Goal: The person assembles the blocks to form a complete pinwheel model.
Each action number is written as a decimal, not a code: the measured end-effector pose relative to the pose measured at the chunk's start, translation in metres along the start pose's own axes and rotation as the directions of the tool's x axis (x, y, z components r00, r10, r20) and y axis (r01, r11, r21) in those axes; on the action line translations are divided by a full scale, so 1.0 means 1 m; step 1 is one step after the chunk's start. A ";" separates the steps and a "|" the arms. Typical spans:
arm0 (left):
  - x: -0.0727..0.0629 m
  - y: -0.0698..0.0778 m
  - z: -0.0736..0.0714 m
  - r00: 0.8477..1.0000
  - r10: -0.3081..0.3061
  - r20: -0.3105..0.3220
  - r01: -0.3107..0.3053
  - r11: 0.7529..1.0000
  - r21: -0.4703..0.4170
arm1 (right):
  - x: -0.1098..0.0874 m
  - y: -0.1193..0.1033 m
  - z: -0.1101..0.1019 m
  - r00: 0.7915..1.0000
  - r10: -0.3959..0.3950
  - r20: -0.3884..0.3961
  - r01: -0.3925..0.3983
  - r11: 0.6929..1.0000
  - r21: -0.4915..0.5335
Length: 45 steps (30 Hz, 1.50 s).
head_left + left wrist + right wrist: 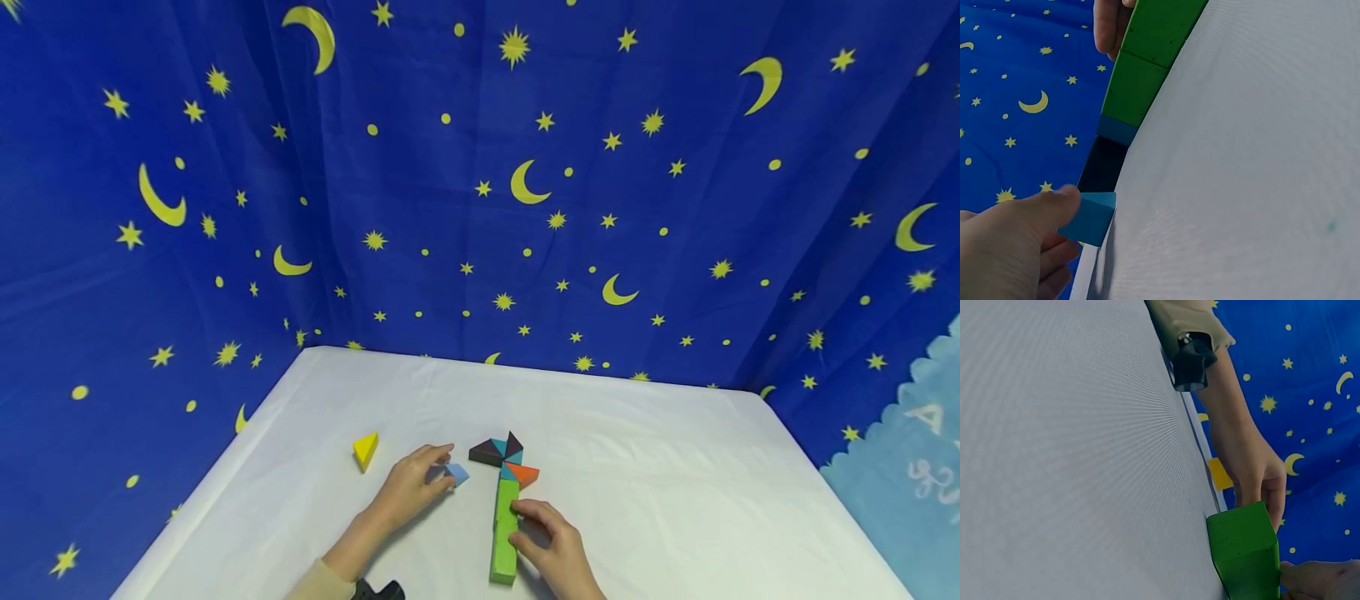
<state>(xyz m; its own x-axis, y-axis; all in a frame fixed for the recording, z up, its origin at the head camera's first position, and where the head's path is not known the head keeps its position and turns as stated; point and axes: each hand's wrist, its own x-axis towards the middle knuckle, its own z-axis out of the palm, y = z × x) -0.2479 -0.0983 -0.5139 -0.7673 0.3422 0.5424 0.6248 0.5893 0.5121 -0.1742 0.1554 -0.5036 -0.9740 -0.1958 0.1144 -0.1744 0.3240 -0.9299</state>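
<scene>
My left hand (411, 486) pinches a light blue triangular block (457, 475) close over the cloth. In the left wrist view its thumb lies against the light blue block (1092, 219). Right of it, green blocks (505, 537) form a straight row pointing away from me. The thumb and a fingertip of my right hand (555, 546) touch the row's right side, without wrapping round it. At the far end sit teal triangular pieces (515, 457), an orange triangular block (525, 475), and two dark triangular blocks, one at the left (487, 453) and one pointing up (513, 443).
A yellow triangular block (365, 451) lies apart to the left. White cloth (660, 500) covers the table. A blue curtain with moons and stars (450, 208) hangs behind and at the sides. A black wrist device (378, 591) shows below the left sleeve (322, 581).
</scene>
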 end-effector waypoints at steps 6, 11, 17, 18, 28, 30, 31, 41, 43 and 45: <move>0.002 0.000 0.005 0.997 0.061 -0.040 -0.059 0.997 0.040 | 0.000 0.000 0.000 1.000 -0.002 -0.001 0.002 1.000 -0.011; 0.005 0.001 0.009 0.998 0.046 -0.053 -0.045 0.999 0.030 | 0.001 0.000 -0.002 1.000 -0.005 -0.009 0.005 1.000 -0.018; 0.005 0.002 0.009 0.996 -0.054 -0.070 0.054 0.999 -0.009 | 0.001 -0.001 -0.002 1.000 0.011 0.005 -0.010 1.000 -0.022; 0.005 0.002 0.009 0.995 -0.064 -0.074 0.064 0.998 -0.006 | 0.001 -0.001 -0.003 1.000 0.009 0.004 -0.009 1.000 -0.021; 0.002 0.002 0.007 0.989 -0.071 -0.129 0.077 0.996 0.048 | 0.002 0.001 -0.002 0.999 0.045 0.018 -0.045 0.999 0.000; 0.002 0.001 0.007 0.988 -0.070 -0.134 0.076 0.996 0.043 | 0.001 0.001 -0.002 0.998 0.051 0.019 -0.051 0.999 0.003; 0.002 0.001 0.007 0.988 -0.068 -0.136 0.074 0.996 0.039 | 0.001 0.002 -0.001 0.999 0.051 0.019 -0.051 0.999 0.002; 0.002 0.000 0.008 0.989 -0.021 -0.146 0.022 1.000 0.004 | 0.000 0.000 -0.001 1.000 0.008 0.006 -0.008 1.000 0.011; 0.002 0.000 0.008 0.990 -0.023 -0.143 0.023 1.000 -0.005 | 0.000 0.000 -0.001 1.000 0.009 0.005 -0.009 1.000 0.009; 0.002 0.001 0.009 0.990 -0.026 -0.142 0.023 1.000 -0.018 | 0.000 0.000 -0.001 1.000 0.014 0.007 -0.015 1.000 0.010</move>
<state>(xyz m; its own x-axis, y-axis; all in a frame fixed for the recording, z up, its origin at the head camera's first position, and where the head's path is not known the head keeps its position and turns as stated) -0.2504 -0.0908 -0.5181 -0.7548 0.2196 0.6181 0.6093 0.5835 0.5368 -0.1746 0.1560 -0.5034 -0.9754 -0.1971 0.0987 -0.1587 0.3171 -0.9350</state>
